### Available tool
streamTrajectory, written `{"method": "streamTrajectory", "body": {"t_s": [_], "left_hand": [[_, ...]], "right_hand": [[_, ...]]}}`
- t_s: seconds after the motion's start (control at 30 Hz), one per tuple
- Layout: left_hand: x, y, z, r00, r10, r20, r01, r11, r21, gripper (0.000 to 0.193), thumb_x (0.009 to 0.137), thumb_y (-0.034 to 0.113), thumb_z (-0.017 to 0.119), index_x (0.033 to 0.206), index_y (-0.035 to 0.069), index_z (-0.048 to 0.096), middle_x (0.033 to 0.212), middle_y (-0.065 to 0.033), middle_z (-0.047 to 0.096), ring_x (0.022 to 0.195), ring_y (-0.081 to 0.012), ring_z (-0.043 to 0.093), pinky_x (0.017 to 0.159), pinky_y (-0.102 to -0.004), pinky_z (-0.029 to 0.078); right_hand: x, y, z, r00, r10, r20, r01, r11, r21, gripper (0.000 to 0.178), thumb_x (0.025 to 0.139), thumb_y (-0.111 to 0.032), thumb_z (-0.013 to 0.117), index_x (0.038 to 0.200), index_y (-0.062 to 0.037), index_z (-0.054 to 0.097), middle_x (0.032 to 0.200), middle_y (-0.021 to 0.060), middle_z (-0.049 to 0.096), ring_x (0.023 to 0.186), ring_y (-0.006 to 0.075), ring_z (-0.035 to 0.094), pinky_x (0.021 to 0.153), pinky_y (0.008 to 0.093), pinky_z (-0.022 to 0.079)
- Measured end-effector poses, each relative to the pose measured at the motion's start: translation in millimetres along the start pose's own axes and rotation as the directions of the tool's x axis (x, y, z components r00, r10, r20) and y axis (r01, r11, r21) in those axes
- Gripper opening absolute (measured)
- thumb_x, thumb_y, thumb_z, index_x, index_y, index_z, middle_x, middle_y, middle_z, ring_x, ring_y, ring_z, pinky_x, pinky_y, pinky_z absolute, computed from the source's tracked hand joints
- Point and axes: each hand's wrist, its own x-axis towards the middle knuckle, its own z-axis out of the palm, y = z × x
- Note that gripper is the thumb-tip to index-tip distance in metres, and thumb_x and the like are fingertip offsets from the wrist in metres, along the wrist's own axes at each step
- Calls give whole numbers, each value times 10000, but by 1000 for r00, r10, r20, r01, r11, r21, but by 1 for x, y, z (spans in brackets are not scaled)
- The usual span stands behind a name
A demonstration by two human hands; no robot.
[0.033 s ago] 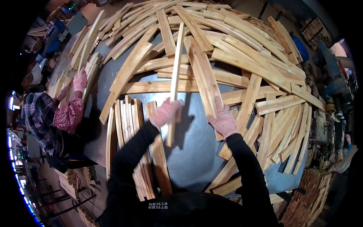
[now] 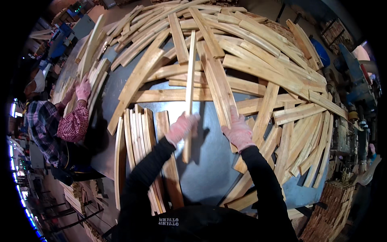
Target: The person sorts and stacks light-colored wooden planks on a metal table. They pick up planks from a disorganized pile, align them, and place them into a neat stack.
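My left hand (image 2: 182, 128), in a pink glove, is closed around the lower part of a narrow wooden strip (image 2: 190, 76). That strip stands on edge, pointing away from me over the metal table (image 2: 205, 173). To its right, my gloved right hand (image 2: 239, 129) grips the near end of a wider wooden board (image 2: 216, 82), thumb on its face. The board's far end lies against the piled wood. Close to my left forearm, several strips stand on edge in a row (image 2: 139, 129), with another board (image 2: 169, 157) beside them.
A big heap of loose boards (image 2: 258, 52) covers the far and right parts of the table. At the left, a co-worker in a plaid top (image 2: 46, 121) handles boards (image 2: 96, 74) with gloved hands. Stacked wood (image 2: 326, 209) stands off the table at the lower right.
My left hand and its strip have shifted slightly right and toward me. The right hand stays almost in place on its board. The co-worker's raised board has moved a little left.
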Motion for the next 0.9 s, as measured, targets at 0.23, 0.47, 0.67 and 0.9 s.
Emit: {"method": "streamTrajectory", "body": {"t_s": [0.23, 0.47, 0.67, 0.9], "left_hand": [[-52, -109, 110, 979, -85, 187, 203, 526, -826, 630, 925, 434, 738, 1353, 33, 510, 1096, -97, 674, 917, -210, 675, 698, -298, 572], [-70, -93, 88, 985, -61, 161, 170, 513, -841, 616, 814, 190, 759, 1355, 18, 522, 1195, -156, 667, 1116, -300, 661, 998, -444, 542], [-73, -105, 79, 971, -229, -71, 100, 657, -747, 535, 799, 164, 742, 1277, 13, 555, 1124, -128, 674, 1072, -284, 667, 957, -432, 556], [-64, -80, 128, 969, -243, 53, 156, 429, -890, 489, 876, 169, 748, 1293, 24, 538, 1121, -110, 651, 1039, -262, 674, 936, -399, 580]], "right_hand": [[-52, -33, -38, 846, -304, 439, 298, 951, 86, 840, 921, -445, 617, 1554, -6, 281, 1404, 290, 535, 1336, 372, 520, 1144, 409, 389], [166, 65, -114, 928, -366, -74, 237, 731, -640, 1089, 688, -421, 813, 1575, -92, 272, 1554, 206, 408, 1461, 361, 359, 1241, 529, 171], [139, 32, -89, 889, -347, 299, 411, 892, -189, 638, 862, -486, 693, 1331, -75, 560, 991, 186, 709, 957, 327, 696, 832, 420, 557], [0, 52, 21, 787, -610, -89, 611, 754, 241, 759, 911, -495, 674, 1475, -43, 442, 1403, 194, 542, 1289, 373, 536, 1038, 472, 459]]}}
